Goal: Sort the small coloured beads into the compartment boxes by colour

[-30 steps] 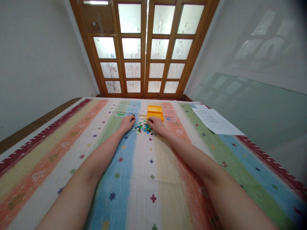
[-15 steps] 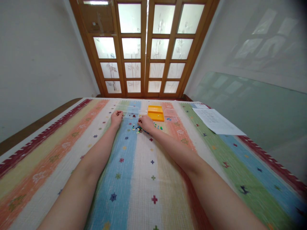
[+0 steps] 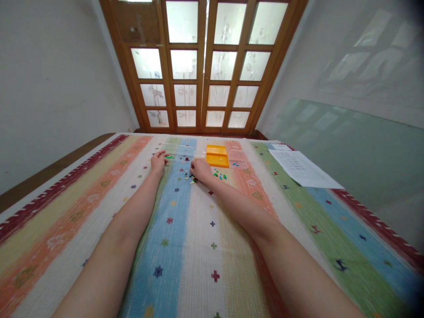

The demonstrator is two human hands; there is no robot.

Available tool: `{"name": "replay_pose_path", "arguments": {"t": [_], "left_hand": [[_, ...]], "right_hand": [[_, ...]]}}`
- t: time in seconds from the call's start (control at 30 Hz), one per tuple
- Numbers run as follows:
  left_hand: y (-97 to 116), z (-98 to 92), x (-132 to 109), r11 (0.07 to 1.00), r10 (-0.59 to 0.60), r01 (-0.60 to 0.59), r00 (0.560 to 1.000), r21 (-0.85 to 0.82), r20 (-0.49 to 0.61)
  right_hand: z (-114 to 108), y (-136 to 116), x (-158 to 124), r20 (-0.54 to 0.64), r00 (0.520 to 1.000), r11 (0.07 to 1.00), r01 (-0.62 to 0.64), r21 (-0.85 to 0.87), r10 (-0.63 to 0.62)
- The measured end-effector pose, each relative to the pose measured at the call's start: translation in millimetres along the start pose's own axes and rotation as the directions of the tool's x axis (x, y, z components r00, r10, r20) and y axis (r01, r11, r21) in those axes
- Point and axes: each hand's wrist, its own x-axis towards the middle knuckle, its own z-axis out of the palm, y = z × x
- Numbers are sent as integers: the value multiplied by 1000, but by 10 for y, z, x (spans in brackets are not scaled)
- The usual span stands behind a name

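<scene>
My left hand is at the near left edge of a clear plastic tray, thumb and fingers slightly apart, beside some small green pieces. Small dark red pieces lie in another part of that tray. Over a loose pile of tiny mixed-colour pieces on the cloth, my right hand has its fingertips pinched together. Whatever is between those fingertips is too small to make out. More green and blue pieces are scattered right of this hand.
Beyond my right hand stands an open yellow case. A clear tray with small blue pieces adjoins it on the right. Printed paper sheets lie farther right on the striped tablecloth. Glazed wooden doors rise behind the table.
My left hand has shifted slightly left, and its fingers have loosened, uncovering green pieces in the tray. My right hand remains over the pile. The whole view has shifted slightly.
</scene>
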Motion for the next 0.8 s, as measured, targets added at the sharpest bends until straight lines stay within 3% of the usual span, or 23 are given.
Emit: {"name": "replay_pose_path", "arguments": {"t": [0.33,0.8], "left_hand": [[-204,34,80,992,74,-78,996,97,44],[-71,60,-79,965,111,-134,988,226,109]], "right_hand": [[4,62,17,58,998,1000,7,12,-8],[-16,53,52,98,992,996,85,15,-86]]}}
